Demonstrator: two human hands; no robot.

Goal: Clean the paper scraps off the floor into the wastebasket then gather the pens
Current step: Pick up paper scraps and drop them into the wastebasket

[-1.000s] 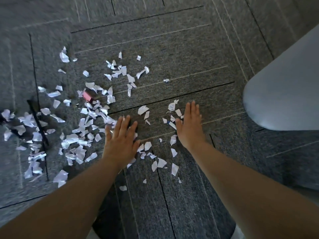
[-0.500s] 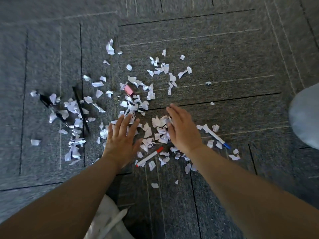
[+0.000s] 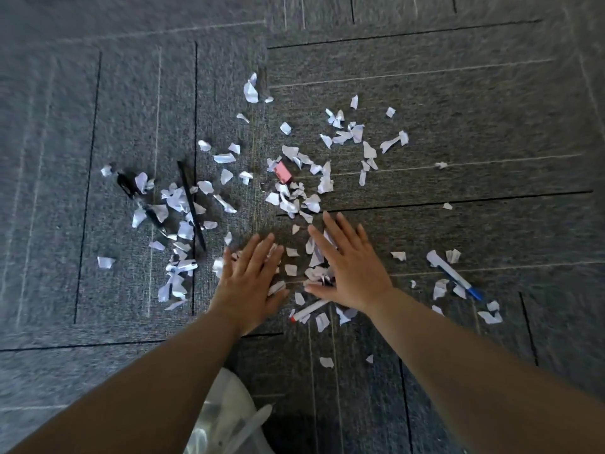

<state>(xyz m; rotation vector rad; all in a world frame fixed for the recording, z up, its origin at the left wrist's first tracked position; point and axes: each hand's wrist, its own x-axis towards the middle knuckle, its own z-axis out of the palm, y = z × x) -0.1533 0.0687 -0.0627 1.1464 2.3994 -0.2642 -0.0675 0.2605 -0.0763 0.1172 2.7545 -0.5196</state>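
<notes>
Writing: none legible.
Floor (image 3: 458, 93): grey carpet tiles.
Paper scraps (image 3: 291, 198): scattered ahead of and between both hands.
Pens: red-tipped pen (image 3: 309, 310) just beside right hand; blue-tipped pen (image 3: 453, 275) far right; black pen (image 3: 191, 204) left.
Eraser (image 3: 283, 172): pink, among scraps.
Left hand (image 3: 250, 280): flat, fingers spread, on scraps.
Right hand (image 3: 352, 267): flat, spread, on scraps.

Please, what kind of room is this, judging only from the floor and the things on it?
Probably an office or a study room, though I cannot be sure. The floor is grey carpet tiles with visible seams, as offices often have. On it lie torn paper scraps, a white pen with a blue cap and a pink eraser.
</notes>
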